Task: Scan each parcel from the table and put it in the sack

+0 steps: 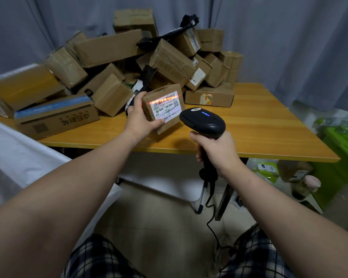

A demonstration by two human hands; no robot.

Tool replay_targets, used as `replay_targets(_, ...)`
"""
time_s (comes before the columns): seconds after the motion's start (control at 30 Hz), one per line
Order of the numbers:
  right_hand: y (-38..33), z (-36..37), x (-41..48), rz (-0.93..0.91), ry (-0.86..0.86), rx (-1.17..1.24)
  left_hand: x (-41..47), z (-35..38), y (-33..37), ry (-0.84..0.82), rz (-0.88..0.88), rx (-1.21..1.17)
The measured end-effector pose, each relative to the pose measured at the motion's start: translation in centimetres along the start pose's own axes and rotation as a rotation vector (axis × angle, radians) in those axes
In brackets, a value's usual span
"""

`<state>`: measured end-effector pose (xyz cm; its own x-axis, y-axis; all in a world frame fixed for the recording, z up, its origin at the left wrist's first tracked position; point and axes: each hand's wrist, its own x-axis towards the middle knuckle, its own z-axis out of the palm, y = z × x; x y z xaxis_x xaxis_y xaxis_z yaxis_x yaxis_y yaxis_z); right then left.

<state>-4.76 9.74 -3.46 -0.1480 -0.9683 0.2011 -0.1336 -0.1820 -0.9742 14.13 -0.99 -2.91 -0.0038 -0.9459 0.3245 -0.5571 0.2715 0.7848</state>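
My left hand (139,119) grips a small brown cardboard parcel (163,109) above the wooden table (259,125), its white shipping label turned toward me. A red scan line crosses the barcode at the top of that label. My right hand (215,149) holds a black barcode scanner (203,122) by its handle, aimed at the label from just right of the parcel; a blue light glows on its head. The white sack (18,155) lies at the left, below the table edge.
Several cardboard boxes are piled at the back and left of the table (129,57), with black plastic bags among them. A flat box (209,96) lies right of the pile. The scanner cable hangs to the floor. Green crates (342,153) stand at the right.
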Motion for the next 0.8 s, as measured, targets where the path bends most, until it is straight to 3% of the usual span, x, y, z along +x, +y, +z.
replay_targets(0.3, -1.7, 2.9, 2.0, -0.069, -0.04, 0.068, -0.4, -1.4, -1.5, 0.118, 0.112, -0.136)
replay_targets(0.47, -2.3, 8.2, 3.6, -0.078, -0.171, 0.097, -1.6, -6.7, -5.3, 0.154, 0.052, -0.233)
replay_targets(0.7, -0.3, 20.7, 3.5, -0.059, -0.389, 0.016, -7.6, -18.0, -11.8, 0.355, -0.045, 0.006)
replay_targets(0.8, 0.7, 25.1, 2.5, -0.018, -0.477, -0.031, -9.9, -22.8, -13.7, 0.355, -0.027, 0.334)
